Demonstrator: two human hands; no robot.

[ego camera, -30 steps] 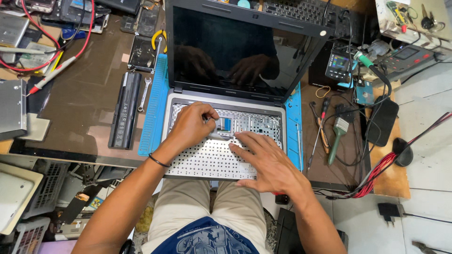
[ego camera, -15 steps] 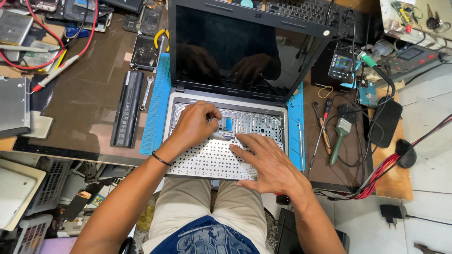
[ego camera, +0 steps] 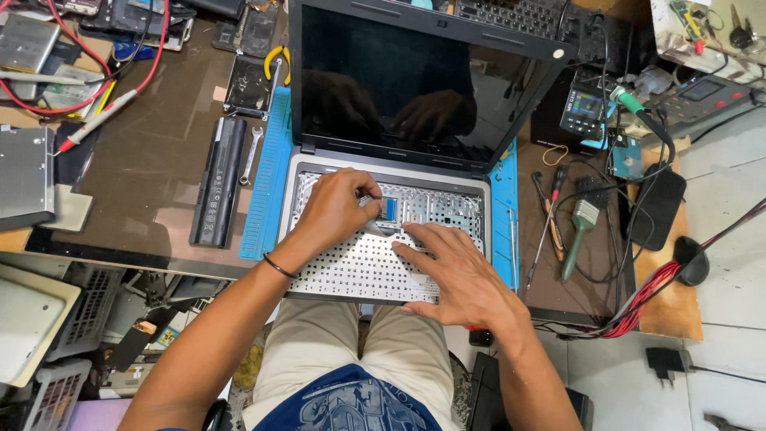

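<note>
Open laptop (ego camera: 399, 104) sits on blue mat (ego camera: 267, 172) on the surface (ego camera: 159, 168), screen dark. Detached keyboard panel (ego camera: 359, 267) lies flipped over the laptop base. Left hand (ego camera: 335, 209) pinches the ribbon connector (ego camera: 388, 209) area at its top edge; right hand (ego camera: 455, 271) rests flat, fingers spread, pressing the panel. Battery pack (ego camera: 218, 179) left of mat.

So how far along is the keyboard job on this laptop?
Done: the keyboard is flipped out of its bay, and the battery lies on the desk. In hand: the left hand works at the blue ribbon connector while the right hand steadies the keyboard. Left: freeing or seating it.
</note>
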